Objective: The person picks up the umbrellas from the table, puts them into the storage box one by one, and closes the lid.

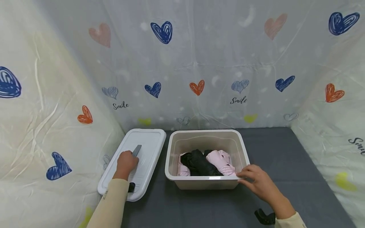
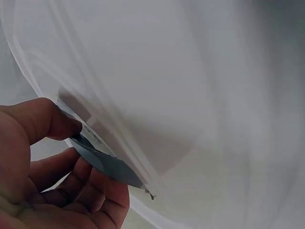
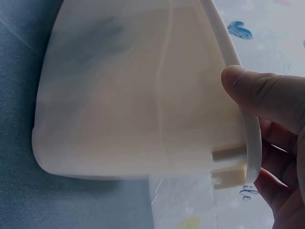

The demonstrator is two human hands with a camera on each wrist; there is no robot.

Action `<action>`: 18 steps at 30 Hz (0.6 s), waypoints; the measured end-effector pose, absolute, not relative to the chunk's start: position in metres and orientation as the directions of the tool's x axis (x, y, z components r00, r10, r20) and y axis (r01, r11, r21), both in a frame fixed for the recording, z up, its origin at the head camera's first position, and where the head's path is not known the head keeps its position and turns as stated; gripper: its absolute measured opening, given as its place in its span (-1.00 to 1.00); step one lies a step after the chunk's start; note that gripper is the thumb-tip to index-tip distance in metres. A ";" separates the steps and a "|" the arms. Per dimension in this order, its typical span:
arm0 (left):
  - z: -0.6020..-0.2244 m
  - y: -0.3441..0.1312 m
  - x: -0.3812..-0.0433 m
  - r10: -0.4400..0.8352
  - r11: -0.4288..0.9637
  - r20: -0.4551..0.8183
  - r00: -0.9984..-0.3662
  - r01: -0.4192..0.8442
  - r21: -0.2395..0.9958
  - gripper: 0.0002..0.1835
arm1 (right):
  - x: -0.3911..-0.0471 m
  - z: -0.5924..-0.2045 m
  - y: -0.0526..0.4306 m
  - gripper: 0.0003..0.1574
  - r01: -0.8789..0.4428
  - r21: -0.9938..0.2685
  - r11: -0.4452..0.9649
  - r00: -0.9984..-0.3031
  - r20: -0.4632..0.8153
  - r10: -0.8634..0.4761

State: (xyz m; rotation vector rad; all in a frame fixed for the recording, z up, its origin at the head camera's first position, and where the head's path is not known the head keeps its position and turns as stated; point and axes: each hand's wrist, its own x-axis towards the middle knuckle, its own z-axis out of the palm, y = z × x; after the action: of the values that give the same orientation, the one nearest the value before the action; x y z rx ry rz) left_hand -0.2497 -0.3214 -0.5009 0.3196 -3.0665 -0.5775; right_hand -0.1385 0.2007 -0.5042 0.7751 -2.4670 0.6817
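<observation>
My left hand (image 1: pixel 126 163) is over a white plastic lid (image 1: pixel 146 171) on the left. It pinches a thin grey strip (image 1: pixel 137 150) between thumb and fingers; in the left wrist view this strip (image 2: pixel 112 166) looks curved, with a paler inner face. A beige plastic storage bin (image 1: pixel 205 183) stands right of the lid, uncovered. Inside lie a black rolled garment (image 1: pixel 199 163) and pink folded clothing (image 1: pixel 220 161). My right hand (image 1: pixel 256 183) grips the bin's front right corner; the right wrist view has the thumb (image 3: pixel 252 88) on the rim (image 3: pixel 251 143) and fingers behind it.
A dark grey cloth (image 1: pixel 273 152) covers the table. Curtains printed with hearts, such as the back one (image 1: pixel 176 63), enclose the back and both sides. The lid's left edge lies against the left curtain (image 1: pixel 37 133). A black band (image 1: pixel 265 218) sits by the right wrist.
</observation>
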 end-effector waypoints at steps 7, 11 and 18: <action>-0.465 -0.323 -0.255 -0.120 0.917 -0.040 -0.992 -0.126 0.378 -0.57 | -0.135 -0.510 0.200 -0.63 -0.643 -0.328 0.692 -0.710 0.593 -0.379; -0.448 -0.315 -0.257 -0.060 0.925 -0.020 -0.998 -0.063 0.376 -0.52 | -0.135 -0.511 0.199 -0.61 -0.639 -0.331 0.694 -0.713 0.593 -0.374; -0.424 -0.288 -0.258 0.028 0.935 -0.020 -0.999 0.019 0.354 -0.48 | -0.135 -0.513 0.201 -0.57 -0.656 -0.313 0.686 -0.691 0.614 -0.381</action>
State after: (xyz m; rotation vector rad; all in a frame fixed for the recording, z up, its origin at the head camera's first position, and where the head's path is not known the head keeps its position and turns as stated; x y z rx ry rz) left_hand -0.2576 -0.2877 -0.4243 -0.0384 -3.1147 -0.5699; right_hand -0.1354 0.2008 -0.5131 0.7975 -2.3847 0.7172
